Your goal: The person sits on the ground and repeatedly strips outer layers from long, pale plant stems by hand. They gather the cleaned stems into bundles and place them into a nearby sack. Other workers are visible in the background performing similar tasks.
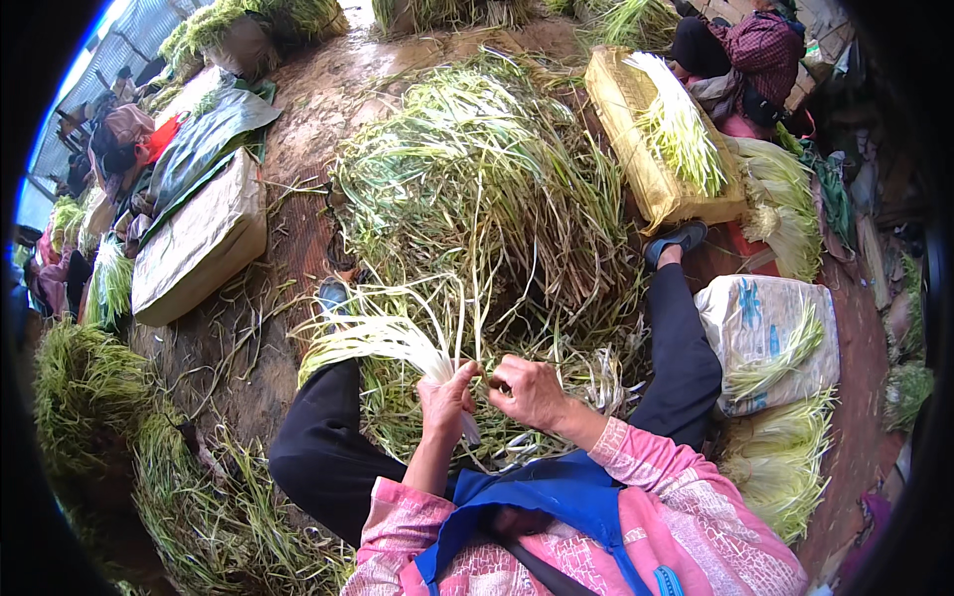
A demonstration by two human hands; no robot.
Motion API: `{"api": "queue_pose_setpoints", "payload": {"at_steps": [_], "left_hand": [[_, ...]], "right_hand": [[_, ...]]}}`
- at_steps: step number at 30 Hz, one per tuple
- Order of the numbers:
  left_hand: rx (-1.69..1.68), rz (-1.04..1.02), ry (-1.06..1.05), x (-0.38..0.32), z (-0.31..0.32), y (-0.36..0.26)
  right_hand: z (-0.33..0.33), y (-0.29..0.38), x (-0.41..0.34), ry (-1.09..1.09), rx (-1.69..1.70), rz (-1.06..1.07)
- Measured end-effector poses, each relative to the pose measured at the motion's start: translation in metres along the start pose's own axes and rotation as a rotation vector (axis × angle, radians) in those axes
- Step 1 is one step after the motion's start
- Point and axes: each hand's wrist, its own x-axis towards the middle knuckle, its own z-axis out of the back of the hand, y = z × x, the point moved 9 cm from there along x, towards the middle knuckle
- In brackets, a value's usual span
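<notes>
My left hand (443, 402) grips a bunch of pale leafy stalks, perhaps garlic chives (402, 343). Their tips fan out to the left and the white ends poke out below my fist. A long thin stalk (478, 298) rises upright beside my left thumb. Close by on the right, my right hand (529, 391) has its fingers curled together near that thumb. A small dark bit shows at its fingertips, but whether it is pinched there is unclear. Beyond both hands lies a large heap of untrimmed green stalks (477, 171), with loose trimmings under my hands.
A yellow wrapped block (611, 127) bears a bundle of white stalks (682, 127). Beside my right leg, a white sack-covered block (779, 335) holds a few stalks; pale bundles (775, 462) lie below it. Another wrapped block (205, 238) stands left. People (760, 59) sit farther off.
</notes>
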Motion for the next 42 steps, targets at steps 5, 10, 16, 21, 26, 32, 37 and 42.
{"api": "queue_pose_setpoints", "payload": {"at_steps": [5, 10, 16, 21, 26, 32, 37, 42], "left_hand": [[0.052, -0.018, -0.002, -0.003, 0.000, 0.002], [-0.075, 0.000, 0.121, -0.011, -0.009, 0.001], [-0.284, 0.092, 0.272, -0.020, -0.020, -0.001], [-0.164, 0.088, 0.268, -0.020, -0.018, -0.001], [0.039, -0.169, 0.043, -0.017, 0.004, -0.035], [0.291, -0.374, 0.087, -0.020, -0.008, -0.054], [0.173, -0.348, -0.045, -0.020, 0.005, -0.064], [-0.196, -0.329, -0.084, -0.018, 0.030, -0.072]], "right_hand": [[-0.022, -0.021, -0.010, 0.060, 0.327, -0.156], [-0.052, -0.054, -0.003, 0.165, 1.175, -0.533], [-0.050, -0.028, -0.003, 0.172, 1.523, -0.594], [-0.026, -0.029, 0.011, 0.100, 1.151, -0.276], [0.004, -0.019, 0.015, -0.022, 0.446, -0.249], [0.004, 0.016, 0.016, -0.003, 0.226, -0.038], [0.002, 0.006, 0.010, -0.123, 0.474, -0.090], [0.018, -0.015, -0.012, -0.134, 0.488, -0.204]]}}
